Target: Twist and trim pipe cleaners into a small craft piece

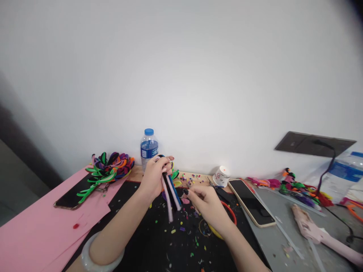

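Observation:
My left hand (160, 172) is closed around a folded bundle of pipe cleaners (169, 194) in pale pink, black and blue, with their ends hanging down. To the right and a little lower, my right hand (205, 204) is pinched. A small dark spot shows at its fingertips, and I cannot make out what they hold, if anything. The two hands are apart. Below them lies a black mat (159, 241) strewn with small coloured scraps. Behind my right wrist sit a red ring (231, 212) and a yellow ring, partly hidden by it.
Pink sheets (34, 230) lie at left under a phone (68, 194) and a heap of colourful pipe cleaners (113, 166). A water bottle (149, 145) and paper cup (221, 176) stand by the wall. Rightward are another phone (252, 204), a pink glue gun (314, 230) and a second bottle (344, 173).

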{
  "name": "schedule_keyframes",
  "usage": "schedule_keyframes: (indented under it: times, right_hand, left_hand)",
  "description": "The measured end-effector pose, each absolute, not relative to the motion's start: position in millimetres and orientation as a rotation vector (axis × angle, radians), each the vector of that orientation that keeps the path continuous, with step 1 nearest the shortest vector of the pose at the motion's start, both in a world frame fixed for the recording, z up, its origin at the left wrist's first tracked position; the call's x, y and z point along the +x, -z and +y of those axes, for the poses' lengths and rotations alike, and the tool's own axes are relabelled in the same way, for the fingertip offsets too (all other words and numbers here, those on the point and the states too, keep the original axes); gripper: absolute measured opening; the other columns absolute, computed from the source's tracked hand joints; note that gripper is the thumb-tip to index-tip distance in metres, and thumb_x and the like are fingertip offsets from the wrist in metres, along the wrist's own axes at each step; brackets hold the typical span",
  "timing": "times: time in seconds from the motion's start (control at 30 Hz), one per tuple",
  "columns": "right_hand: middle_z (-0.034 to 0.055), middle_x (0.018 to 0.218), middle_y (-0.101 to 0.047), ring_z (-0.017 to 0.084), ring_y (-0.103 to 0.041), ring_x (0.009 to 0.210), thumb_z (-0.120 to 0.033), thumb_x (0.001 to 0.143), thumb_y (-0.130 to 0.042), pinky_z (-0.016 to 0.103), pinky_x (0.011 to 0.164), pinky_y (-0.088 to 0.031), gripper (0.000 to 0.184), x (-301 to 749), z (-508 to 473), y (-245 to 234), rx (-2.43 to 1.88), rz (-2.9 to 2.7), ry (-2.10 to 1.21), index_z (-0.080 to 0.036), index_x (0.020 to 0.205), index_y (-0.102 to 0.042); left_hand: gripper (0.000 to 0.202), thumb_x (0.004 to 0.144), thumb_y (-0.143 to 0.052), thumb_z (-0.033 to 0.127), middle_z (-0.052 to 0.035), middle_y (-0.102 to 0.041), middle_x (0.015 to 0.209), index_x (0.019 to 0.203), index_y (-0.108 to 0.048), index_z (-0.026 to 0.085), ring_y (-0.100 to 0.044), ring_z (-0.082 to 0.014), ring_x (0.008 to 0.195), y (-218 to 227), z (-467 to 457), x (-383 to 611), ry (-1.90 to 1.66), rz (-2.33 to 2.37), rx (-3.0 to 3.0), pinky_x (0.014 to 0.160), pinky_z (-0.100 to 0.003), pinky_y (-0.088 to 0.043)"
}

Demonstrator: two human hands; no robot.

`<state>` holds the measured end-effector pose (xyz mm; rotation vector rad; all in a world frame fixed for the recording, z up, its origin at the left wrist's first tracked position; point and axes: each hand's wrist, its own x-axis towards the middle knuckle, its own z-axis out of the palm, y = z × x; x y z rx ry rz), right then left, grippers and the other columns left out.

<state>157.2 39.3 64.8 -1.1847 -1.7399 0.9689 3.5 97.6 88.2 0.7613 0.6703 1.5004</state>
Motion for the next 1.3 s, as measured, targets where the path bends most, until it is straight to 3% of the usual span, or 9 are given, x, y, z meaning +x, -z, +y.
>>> schedule_keyframes:
  times: [0.13, 0.27, 0.47, 0.6, 0.7, 0.87, 0.97, 1.1, 1.3]
  right_hand:
    - [-0.0030, 0.058, -0.047, 0.010, -0.041, 0.052, -0.033, 0.082, -0.048, 0.021, 0.048, -0.033, 0.021, 156.7, 38.9, -70.0, -1.193, -1.584, -0.993, -0.017, 0.077, -0.061]
    - [0.0013, 0.084, -0.057, 0.014, -0.052, 0.073, -0.032, 0.077, -0.057, 0.025, 0.068, -0.042, 0.027, 137.5, 30.1, -61.9, -0.964, -1.502, -1.343, -0.020, 0.101, -0.055]
    - [-0.0084, 0.051, -0.042, 0.007, -0.040, 0.039, -0.046, 0.077, -0.052, 0.022, 0.045, -0.041, 0.028, 113.2, 16.9, -42.9, -0.906, -1.181, -1.809, -0.019, 0.080, -0.046]
    - [-0.0118, 0.046, -0.029, 0.003, -0.019, 0.034, -0.054, 0.072, -0.054, 0.014, 0.031, -0.024, 0.037, 107.9, 15.7, -30.0, -1.025, -1.003, -1.819, -0.020, 0.070, -0.040]
    - [-0.0128, 0.043, -0.028, 0.002, -0.014, 0.032, -0.060, 0.070, -0.052, 0.014, 0.029, -0.011, 0.042, 102.7, 13.0, -23.5, -1.123, -0.952, -1.785, -0.020, 0.067, -0.036]
    - [-0.0126, 0.040, -0.029, 0.001, -0.014, 0.030, -0.064, 0.068, -0.051, 0.015, 0.029, -0.010, 0.047, 95.9, 6.2, -21.7, -1.097, -0.929, -1.764, -0.020, 0.063, -0.035]
    - [-0.0130, 0.039, -0.028, 0.001, -0.014, 0.030, -0.064, 0.068, -0.051, 0.015, 0.029, -0.009, 0.047, 99.2, 5.1, -23.1, -1.041, -0.881, -1.748, -0.020, 0.062, -0.035]
    - [-0.0136, 0.039, -0.024, 0.001, -0.011, 0.030, -0.063, 0.070, -0.051, 0.015, 0.030, -0.007, 0.046, 113.8, 6.1, -26.2, -0.895, -0.786, -1.721, -0.021, 0.062, -0.033]
    - [-0.0133, 0.040, -0.020, 0.002, -0.007, 0.032, -0.058, 0.075, -0.050, 0.015, 0.031, -0.007, 0.043, 134.6, 1.5, -27.8, -0.729, -0.699, -1.846, -0.021, 0.062, -0.031]
  left_hand:
    - [0.008, 0.065, -0.056, 0.012, 0.0068, -0.036, 0.045, 0.058, -0.053, 0.010, -0.022, 0.0002, 0.036, -89.4, 89.8, 7.7, -1.413, 0.667, 0.851, 0.035, -0.012, -0.018]
    - [0.006, 0.064, -0.054, 0.013, 0.0086, -0.032, 0.040, 0.058, -0.051, 0.013, -0.017, -0.0002, 0.034, -87.0, 79.2, 21.1, -1.301, 0.660, 0.884, 0.033, -0.014, -0.013]
    - [0.011, 0.064, -0.056, 0.020, 0.0108, -0.031, 0.042, 0.066, -0.046, 0.017, -0.018, -0.0005, 0.033, -81.7, 76.3, 30.2, -1.177, 0.683, 0.914, 0.034, -0.014, -0.013]
    - [0.012, 0.071, -0.052, 0.027, 0.0081, -0.043, 0.057, 0.078, -0.045, 0.020, -0.020, -0.0003, 0.034, -86.3, 78.1, 22.2, -1.042, 0.602, 0.882, 0.034, -0.014, -0.015]
    - [0.021, 0.076, -0.047, 0.033, 0.0093, -0.031, 0.049, 0.063, -0.039, 0.018, -0.016, -0.0015, 0.034, -85.4, 81.1, 17.1, -0.848, 0.570, 0.804, 0.034, -0.015, -0.014]
    - [0.038, 0.078, -0.045, 0.033, 0.0110, -0.012, 0.043, 0.052, -0.021, 0.020, -0.008, -0.0029, 0.033, -80.1, 83.5, 18.7, -0.904, 0.597, 0.745, 0.033, -0.016, -0.008]
    - [0.031, 0.080, -0.048, 0.033, 0.0102, -0.022, 0.044, 0.056, -0.035, 0.018, -0.017, -0.0026, 0.033, -80.9, 79.5, 23.3, -0.947, 0.519, 0.700, 0.033, -0.015, -0.017]
    - [0.026, 0.081, -0.049, 0.041, -0.0002, -0.052, 0.063, 0.076, -0.051, 0.016, -0.049, -0.0098, 0.054, -78.4, 69.1, 32.6, -0.844, 0.419, 0.719, 0.053, -0.022, -0.041]
    - [0.026, 0.081, -0.049, 0.041, -0.0014, -0.055, 0.063, 0.076, -0.052, 0.016, -0.054, -0.0154, 0.062, -66.1, 55.6, 43.7, -0.840, 0.450, 0.898, 0.061, -0.027, -0.042]
